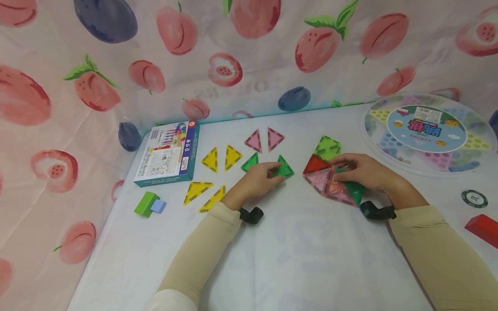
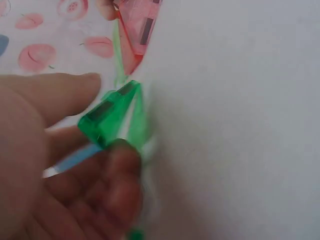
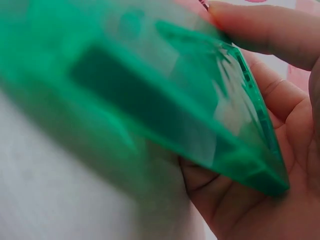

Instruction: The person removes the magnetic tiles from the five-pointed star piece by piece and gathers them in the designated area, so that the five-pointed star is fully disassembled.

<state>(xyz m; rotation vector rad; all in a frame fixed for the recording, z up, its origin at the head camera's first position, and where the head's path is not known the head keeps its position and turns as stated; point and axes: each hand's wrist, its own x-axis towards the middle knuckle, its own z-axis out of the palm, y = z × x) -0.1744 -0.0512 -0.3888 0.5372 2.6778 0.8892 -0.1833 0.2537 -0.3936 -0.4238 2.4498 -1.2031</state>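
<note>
Left hand (image 1: 254, 180) observed with curled fingers pinching a small green tile (image 1: 285, 168), which is tilted up from the bench (image 1: 280, 259). Right hand (image 1: 365, 173) grips a second green tile (image 1: 355, 192) against the pink tiles (image 1: 339, 188), beside a red tile (image 1: 317, 164). Yellow tiles (image 1: 233, 157) lie left of the small green tile, near a boxed set (image 1: 167, 152).

Pink fabric printed with red and dark-blue fruit (image 1: 253, 56) backs the white tabletop (image 1: 295, 259). At left — a teal-sided cardboard box (image 1: 167, 153), near a green block (image 1: 145, 204) touching a light-blue block (image 1: 158, 206). At right — a round, clear plastic, star-patterned board (image 1: 428, 129), a black-and-white round chip (image 1: 474, 198), a red block (image 1: 482, 230).
</note>
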